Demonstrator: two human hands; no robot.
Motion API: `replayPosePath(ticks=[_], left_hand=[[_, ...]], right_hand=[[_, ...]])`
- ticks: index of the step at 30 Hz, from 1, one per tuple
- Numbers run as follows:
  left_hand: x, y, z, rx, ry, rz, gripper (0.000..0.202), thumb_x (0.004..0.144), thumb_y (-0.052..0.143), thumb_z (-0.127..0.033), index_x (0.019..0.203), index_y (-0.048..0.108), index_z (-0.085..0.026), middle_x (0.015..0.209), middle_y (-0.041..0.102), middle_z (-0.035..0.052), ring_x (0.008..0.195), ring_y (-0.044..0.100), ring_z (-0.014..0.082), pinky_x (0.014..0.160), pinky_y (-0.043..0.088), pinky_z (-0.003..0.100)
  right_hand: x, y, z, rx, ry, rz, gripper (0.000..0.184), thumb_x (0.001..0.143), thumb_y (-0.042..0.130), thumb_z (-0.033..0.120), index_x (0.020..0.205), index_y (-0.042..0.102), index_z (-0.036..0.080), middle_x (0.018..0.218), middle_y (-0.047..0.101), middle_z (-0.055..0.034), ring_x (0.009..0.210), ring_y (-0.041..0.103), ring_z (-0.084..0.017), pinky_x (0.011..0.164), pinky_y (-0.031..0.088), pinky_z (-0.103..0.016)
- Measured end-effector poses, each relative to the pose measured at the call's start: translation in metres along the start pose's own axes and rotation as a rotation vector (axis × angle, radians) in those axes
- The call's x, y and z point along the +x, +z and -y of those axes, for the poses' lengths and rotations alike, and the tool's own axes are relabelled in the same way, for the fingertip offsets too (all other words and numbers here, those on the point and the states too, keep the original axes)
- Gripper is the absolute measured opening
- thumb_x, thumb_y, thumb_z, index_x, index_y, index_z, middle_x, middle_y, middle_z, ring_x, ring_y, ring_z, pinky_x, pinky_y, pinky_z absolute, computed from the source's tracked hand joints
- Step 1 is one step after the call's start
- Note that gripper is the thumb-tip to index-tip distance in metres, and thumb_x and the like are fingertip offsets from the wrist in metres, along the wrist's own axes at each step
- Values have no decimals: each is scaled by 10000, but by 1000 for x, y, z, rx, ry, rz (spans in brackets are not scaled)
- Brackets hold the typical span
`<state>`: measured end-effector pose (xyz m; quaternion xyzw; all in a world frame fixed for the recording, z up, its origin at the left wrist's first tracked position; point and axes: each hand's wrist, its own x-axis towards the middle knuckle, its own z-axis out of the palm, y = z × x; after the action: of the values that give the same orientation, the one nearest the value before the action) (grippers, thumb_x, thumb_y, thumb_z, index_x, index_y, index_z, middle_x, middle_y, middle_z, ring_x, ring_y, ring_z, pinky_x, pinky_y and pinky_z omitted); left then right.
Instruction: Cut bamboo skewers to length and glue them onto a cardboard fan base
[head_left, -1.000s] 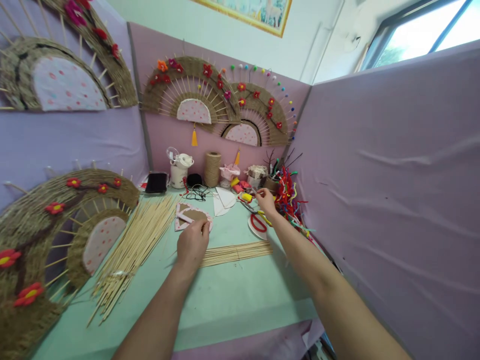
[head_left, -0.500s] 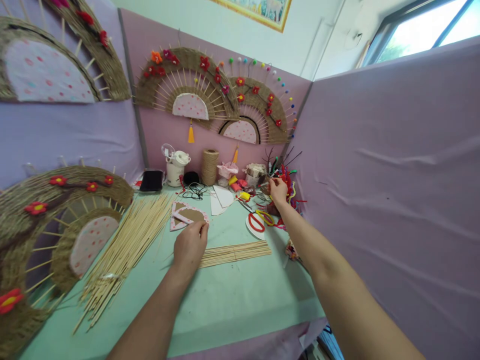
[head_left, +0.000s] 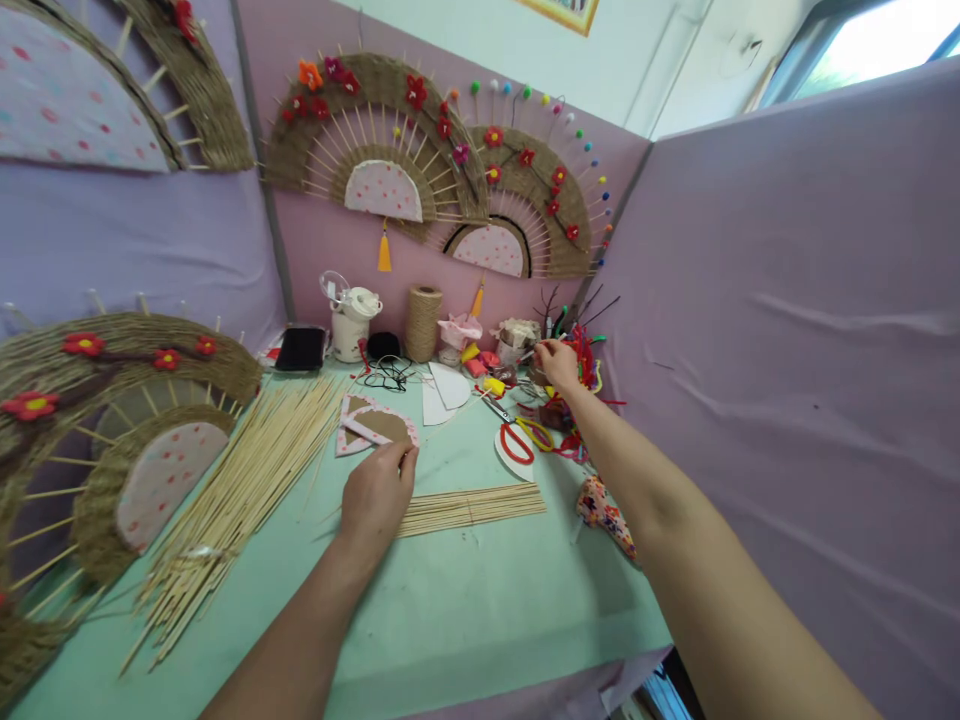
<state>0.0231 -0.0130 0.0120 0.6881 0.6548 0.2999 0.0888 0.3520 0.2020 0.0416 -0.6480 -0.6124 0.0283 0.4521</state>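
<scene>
My left hand (head_left: 377,490) is closed with thumb and fingertips pinched together, over the left end of a flat row of thin bamboo sticks (head_left: 480,507). What it pinches is hidden. Just beyond it lie half-round cardboard pieces (head_left: 390,424) with pink patterned edging. My right hand (head_left: 558,363) reaches to the back right corner, fingers pinched at a small pale, thin thing too small to name. Around it are a cup with crumpled cloth (head_left: 516,336), dark twigs (head_left: 550,308) and red pipe cleaners (head_left: 583,350). Red-and-yellow-handled scissors (head_left: 517,440) rest on a white disc (head_left: 510,462).
A large heap of loose sticks (head_left: 247,490) covers the left of the table. Twine (head_left: 424,324), a white canister (head_left: 351,332) and a black tray (head_left: 301,349) stand at the back. Woven fans (head_left: 375,90) hang on the partition. A floral-patterned object (head_left: 600,508) lies under my right forearm.
The view has tilted down and shifted slightly, and more of the floral-patterned object shows. My left hand stays by the sticks; my right hand remains in the back right corner, still pinched.
</scene>
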Motion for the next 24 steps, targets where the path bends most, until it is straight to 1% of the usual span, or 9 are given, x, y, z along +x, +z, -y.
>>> replayPosePath(ticks=[3,7,10,13,16,19,21,24], left_hand=[[-1,2,1,-3,5,-1,259,916,429,-296,877,666,-199,865,701,35,804,615,193,639,333,268],[-1,4,3,-15,-6,14,255,920,423,-296,878,660,-212,882,702,21,802,616,190,645,342,267],[-1,5,4,-36,-11,21,254,920,421,-295,891,661,-220,897,705,13,819,616,188,665,355,267],[-1,6,5,-53,-18,33,263,922,411,-296,893,662,-222,912,707,12,827,618,188,670,362,271],[-1,6,5,-64,-16,37,270,921,403,-298,891,660,-219,922,707,15,817,618,185,676,371,273],[-2,5,5,-66,-11,41,286,922,386,-301,879,656,-217,902,703,20,795,617,182,670,378,273],[-2,4,4,-66,-16,52,300,925,374,-309,876,655,-219,883,700,22,782,616,181,660,383,270],[-1,4,3,-64,-40,81,313,929,363,-319,881,659,-228,886,700,17,765,615,176,640,391,262]], right_hand=[[-15,34,11,-32,-94,111,279,870,502,317,965,705,150,829,734,-62,733,662,-182,713,494,-270],[-30,72,27,-105,-209,243,290,898,483,285,1068,692,177,954,731,-68,878,661,-202,820,480,-301],[-36,90,34,-185,-297,353,257,908,516,271,1096,671,189,1064,701,-71,992,636,-210,901,461,-358],[-42,99,35,-271,-365,456,251,923,534,295,1116,633,168,1123,660,-78,1028,616,-204,920,466,-420],[-46,101,34,-342,-411,526,285,926,540,328,1157,595,170,1172,617,-83,1035,604,-207,903,489,-433],[-43,92,31,-383,-451,553,331,917,558,339,1203,558,173,1212,581,-87,1042,594,-215,883,506,-438],[-35,78,27,-405,-450,539,332,917,557,332,1211,553,176,1224,573,-88,1055,587,-219,888,503,-442],[-15,47,13,-435,-377,485,294,923,546,335,1177,575,189,1220,577,-88,1040,589,-205,887,505,-422]])
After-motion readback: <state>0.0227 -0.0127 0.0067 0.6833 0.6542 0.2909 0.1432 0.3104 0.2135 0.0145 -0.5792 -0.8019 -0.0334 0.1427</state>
